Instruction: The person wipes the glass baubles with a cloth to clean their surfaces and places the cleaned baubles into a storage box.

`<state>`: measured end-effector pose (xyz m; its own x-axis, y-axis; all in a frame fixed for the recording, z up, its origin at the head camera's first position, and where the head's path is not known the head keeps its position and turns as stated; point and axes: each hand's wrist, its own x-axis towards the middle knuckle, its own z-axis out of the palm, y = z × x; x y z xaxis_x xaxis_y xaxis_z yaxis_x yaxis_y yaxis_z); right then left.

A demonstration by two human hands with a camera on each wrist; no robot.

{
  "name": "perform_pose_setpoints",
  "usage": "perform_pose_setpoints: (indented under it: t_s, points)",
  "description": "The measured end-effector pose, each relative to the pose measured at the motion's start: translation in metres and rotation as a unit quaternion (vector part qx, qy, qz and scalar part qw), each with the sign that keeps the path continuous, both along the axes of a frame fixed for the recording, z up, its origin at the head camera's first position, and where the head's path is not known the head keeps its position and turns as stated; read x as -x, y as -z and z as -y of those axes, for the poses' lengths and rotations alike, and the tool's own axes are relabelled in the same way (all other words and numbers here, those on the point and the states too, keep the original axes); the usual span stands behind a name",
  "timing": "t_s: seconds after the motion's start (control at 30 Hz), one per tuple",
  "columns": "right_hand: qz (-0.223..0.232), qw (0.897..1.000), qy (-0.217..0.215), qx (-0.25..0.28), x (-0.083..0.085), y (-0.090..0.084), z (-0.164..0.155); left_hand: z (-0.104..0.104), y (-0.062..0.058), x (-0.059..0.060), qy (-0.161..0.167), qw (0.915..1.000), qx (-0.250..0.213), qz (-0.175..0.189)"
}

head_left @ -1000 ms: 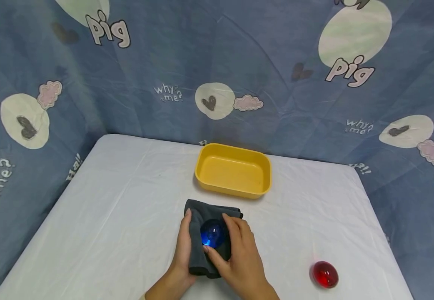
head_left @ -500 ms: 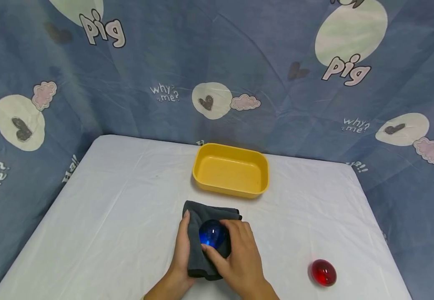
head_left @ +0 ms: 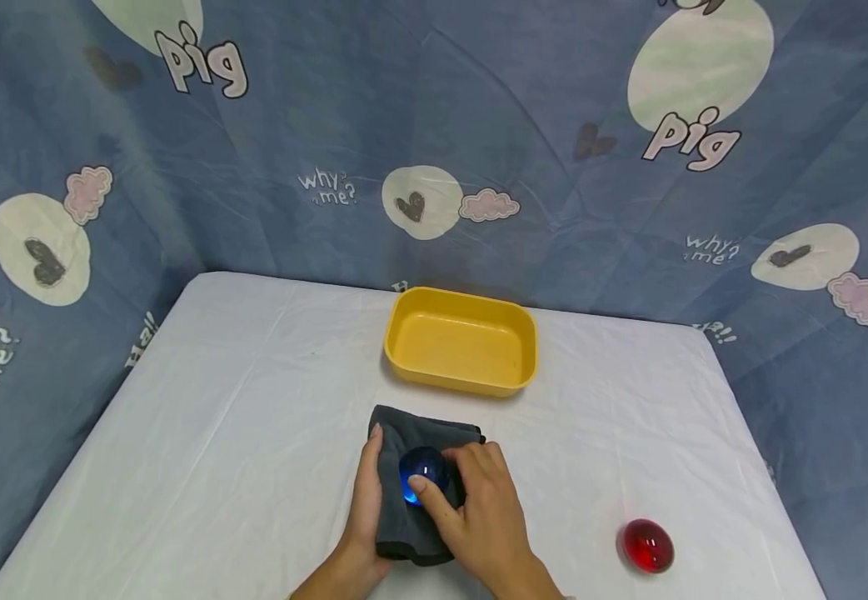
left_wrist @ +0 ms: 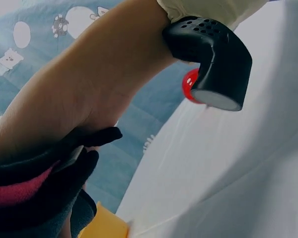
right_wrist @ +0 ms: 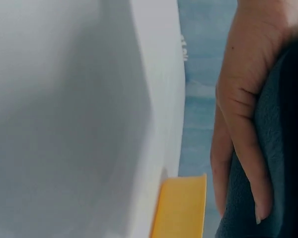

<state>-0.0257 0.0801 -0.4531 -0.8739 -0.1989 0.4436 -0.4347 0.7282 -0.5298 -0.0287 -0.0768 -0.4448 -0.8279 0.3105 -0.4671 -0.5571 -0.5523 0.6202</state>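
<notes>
In the head view, a dark grey folded cloth [head_left: 422, 427] with black edging is held above the front of the white table. My left hand [head_left: 361, 504] grips it from the left and underneath, thumb up along its edge; the right wrist view shows its fingers [right_wrist: 251, 158] lying along the outside of the cloth. Against the cloth sits a shiny, see-through blue ball [head_left: 421, 468]. My right hand [head_left: 488, 517] pinches that ball, thumb on its front and fingers at its right side. A pink layer [left_wrist: 25, 192] shows inside the cloth in the left wrist view.
Behind the hands stands a yellow rectangular tray [head_left: 456, 383] on the white table [head_left: 254, 450]. A see-through red ball [head_left: 647, 547] rests at the front right. Blue printed fabric [head_left: 329, 108] hangs around the table. A black wrist camera [left_wrist: 221, 64] appears on my right arm.
My right thumb has moved up from the lower edge of the blue ball onto its front. The ball and cloth sit slightly lower in view. Tray and red ball stay put.
</notes>
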Motion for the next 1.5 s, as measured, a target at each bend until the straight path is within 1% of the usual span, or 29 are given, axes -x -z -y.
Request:
perform_pose_setpoints:
  t_s: [0.13,0.27,0.33,0.43,0.53,0.63,0.73,0.9,1.07,1.2,1.27,1.33,1.5]
  points:
    - [-0.001,1.000,-0.021,-0.003,-0.003,0.000,-0.001,0.000,0.000,0.002,-0.008,0.9999,0.007,-0.011]
    - [-0.033,0.998,-0.043,-0.011,-0.005,0.001,-0.001,0.000,0.000,0.004,-0.011,0.9998,-0.004,-0.018]
    - [-0.048,0.998,-0.047,-0.017,-0.006,0.002,0.000,0.000,0.000,0.004,-0.014,0.9997,-0.011,-0.016]
    - [-0.057,0.997,-0.044,-0.022,-0.007,0.003,0.001,-0.001,-0.001,0.004,-0.013,0.9996,-0.018,-0.017]
    - [-0.055,0.998,-0.036,-0.019,-0.007,0.002,0.003,-0.001,0.000,0.004,-0.009,0.9996,-0.022,-0.016]
    - [-0.039,0.999,-0.027,-0.014,-0.008,0.001,0.004,0.000,0.001,0.004,-0.004,0.9995,-0.024,-0.018]
    - [-0.030,0.999,-0.025,0.003,-0.008,-0.001,0.004,0.000,0.002,0.004,-0.003,0.9995,-0.024,-0.018]
    - [-0.037,0.999,-0.021,0.027,-0.007,-0.001,0.004,-0.001,0.002,0.001,-0.005,0.9995,-0.027,-0.014]
    - [-0.034,0.999,-0.007,0.022,-0.007,0.001,0.004,-0.002,0.002,-0.001,-0.004,0.9995,-0.029,-0.009]
    - [-0.011,1.000,0.000,0.004,-0.008,0.003,0.004,-0.002,0.001,-0.001,-0.007,0.9995,-0.028,-0.009]
    - [-0.002,1.000,-0.006,-0.006,-0.008,0.004,0.004,-0.001,0.002,0.001,-0.011,0.9995,-0.027,-0.013]
    - [-0.003,1.000,-0.019,-0.014,-0.010,0.004,0.004,0.000,0.003,0.002,-0.014,0.9995,-0.023,-0.016]
    - [-0.043,0.998,-0.041,-0.024,-0.011,0.006,0.002,0.001,0.002,0.004,-0.021,0.9993,-0.021,-0.021]
